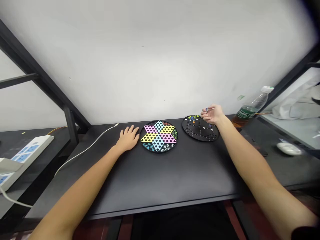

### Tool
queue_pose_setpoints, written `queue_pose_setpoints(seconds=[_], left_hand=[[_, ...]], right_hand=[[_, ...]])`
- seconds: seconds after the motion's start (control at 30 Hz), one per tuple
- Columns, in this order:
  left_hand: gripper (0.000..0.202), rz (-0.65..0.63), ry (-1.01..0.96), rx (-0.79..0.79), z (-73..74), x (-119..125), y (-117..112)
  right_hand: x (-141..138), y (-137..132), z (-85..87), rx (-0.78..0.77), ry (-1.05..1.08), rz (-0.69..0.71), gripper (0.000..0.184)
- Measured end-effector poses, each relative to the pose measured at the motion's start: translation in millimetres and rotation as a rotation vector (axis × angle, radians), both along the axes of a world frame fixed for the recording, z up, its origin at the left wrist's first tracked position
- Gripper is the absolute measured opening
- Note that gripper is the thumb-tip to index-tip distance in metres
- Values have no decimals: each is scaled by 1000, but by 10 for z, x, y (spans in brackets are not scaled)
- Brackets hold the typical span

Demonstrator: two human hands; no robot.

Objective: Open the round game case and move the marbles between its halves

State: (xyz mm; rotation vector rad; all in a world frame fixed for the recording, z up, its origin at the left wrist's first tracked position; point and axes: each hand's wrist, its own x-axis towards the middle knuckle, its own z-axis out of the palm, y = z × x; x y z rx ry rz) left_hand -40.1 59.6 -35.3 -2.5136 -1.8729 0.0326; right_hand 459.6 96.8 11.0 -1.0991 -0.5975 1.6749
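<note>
My left hand [128,138] lies flat on the black desk, fingers spread, just left of a round Chinese checkers board [158,136]. Pink, yellow and blue points with dark holes form that board's star, and glassy marbles sit in the pockets round it. Above the right rim of a second, black round board [200,133], my right hand [212,114] is raised, its fingertips pinching a small blue game piece [207,109]. Small yellow, blue, white and orange pieces dot the black board's far side. My right hand and wrist partly cover its far right edge.
A bottle of amber drink [247,110] leans at the right, near a dark flat object and a white computer mouse [289,148]. On the left run a white cable [86,149] and a power strip [27,156]. A pale wall [160,66] rises behind the desk [172,180].
</note>
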Motion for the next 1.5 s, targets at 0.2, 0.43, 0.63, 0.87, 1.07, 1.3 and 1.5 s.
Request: queue_pose_setpoints(seconds=[0.2, 0.43, 0.63, 0.87, 1.07, 1.3, 1.5], left_hand=[[60, -3, 4, -2, -6, -2, 5], [60, -4, 1, 4, -28, -11, 20], [60, 0, 1, 1, -2, 2, 3], [60, 0, -3, -7, 21, 10, -9], [60, -5, -8, 0, 3, -1, 1], [60, -2, -14, 0, -12, -2, 7], [60, -2, -6, -1, 2, 4, 1]], right_hand=[[21, 0, -72, -39, 0, -102, 18], [-177, 91, -288, 53, -982, -174, 26], [-261, 127, -419, 157, -1482, 30, 29], [-254, 139, -370, 18, -969, -60, 27], [-67, 76, -151, -58, -105, -55, 18], [-236, 94, -344, 43, -650, -203, 26], [-457, 144, -481, 325, -1485, -48, 23]])
